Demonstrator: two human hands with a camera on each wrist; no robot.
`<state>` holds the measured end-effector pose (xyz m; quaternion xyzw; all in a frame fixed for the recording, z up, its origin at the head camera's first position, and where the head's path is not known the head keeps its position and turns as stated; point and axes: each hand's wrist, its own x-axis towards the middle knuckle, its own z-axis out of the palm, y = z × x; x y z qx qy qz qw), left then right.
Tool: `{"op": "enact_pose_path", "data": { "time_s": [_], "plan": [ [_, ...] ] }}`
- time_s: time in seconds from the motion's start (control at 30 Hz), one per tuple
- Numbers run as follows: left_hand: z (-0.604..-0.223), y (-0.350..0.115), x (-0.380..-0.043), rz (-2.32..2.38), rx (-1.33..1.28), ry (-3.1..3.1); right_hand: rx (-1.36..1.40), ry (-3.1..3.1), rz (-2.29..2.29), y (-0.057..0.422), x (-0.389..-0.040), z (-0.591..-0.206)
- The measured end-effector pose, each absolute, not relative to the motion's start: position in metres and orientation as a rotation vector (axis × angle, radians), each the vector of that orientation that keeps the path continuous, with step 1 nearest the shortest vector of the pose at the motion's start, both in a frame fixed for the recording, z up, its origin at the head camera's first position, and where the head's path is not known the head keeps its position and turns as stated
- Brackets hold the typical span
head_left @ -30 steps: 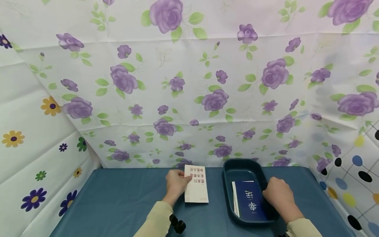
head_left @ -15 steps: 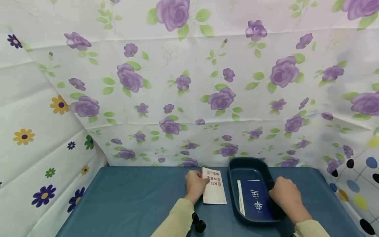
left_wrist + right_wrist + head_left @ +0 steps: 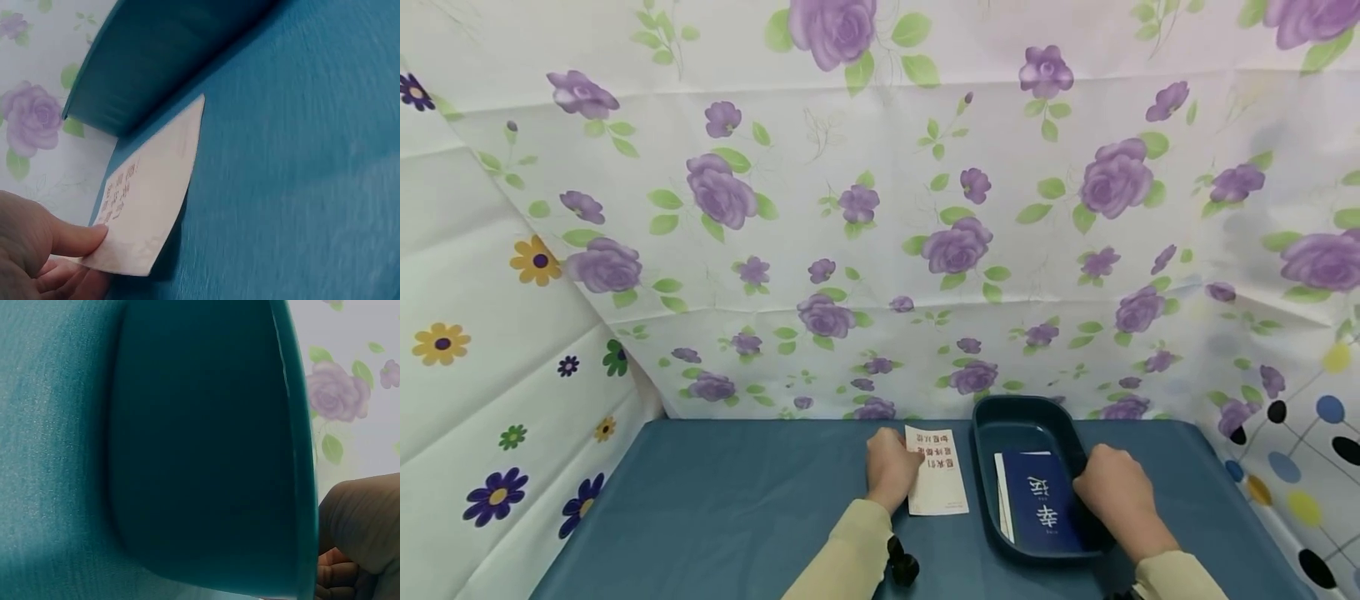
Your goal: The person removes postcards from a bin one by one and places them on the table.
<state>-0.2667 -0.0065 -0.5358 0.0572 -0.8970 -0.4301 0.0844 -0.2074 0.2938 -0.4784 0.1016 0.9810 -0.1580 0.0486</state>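
My left hand (image 3: 891,471) pinches the left edge of a cream card (image 3: 942,492) with red printed characters. In the left wrist view the thumb lies on top of the card (image 3: 156,187) and the fingers are under it; its far end hangs just over the cloth. Close to the card's right side stands a dark blue oblong tray (image 3: 992,417). A navy blue card (image 3: 1037,492) with white characters lies inside it, over paler cards (image 3: 1002,500). My right hand (image 3: 1116,492) grips the tray's right rim; in the right wrist view its fingers are partly hidden behind the wall.
A blue cloth (image 3: 737,500) covers the table. Behind it hangs a white sheet with purple roses (image 3: 955,250). Flower-printed (image 3: 475,400) and dotted (image 3: 1300,467) sheets close off the left and right sides.
My left hand has carried the cream card rightward, nearer to the tray. The right hand stays on the tray's rim. The head view has shifted slightly.
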Motion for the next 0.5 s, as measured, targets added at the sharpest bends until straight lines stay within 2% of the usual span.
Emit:
{"op": "enact_pose_path", "data": {
  "time_s": [0.5],
  "plan": [
    [-0.5384,-0.0087,-0.2679,-1.186,0.152,-2.687,0.319,3.021,-0.446,0.2924,-0.2086,-0.4745]
  ]
}}
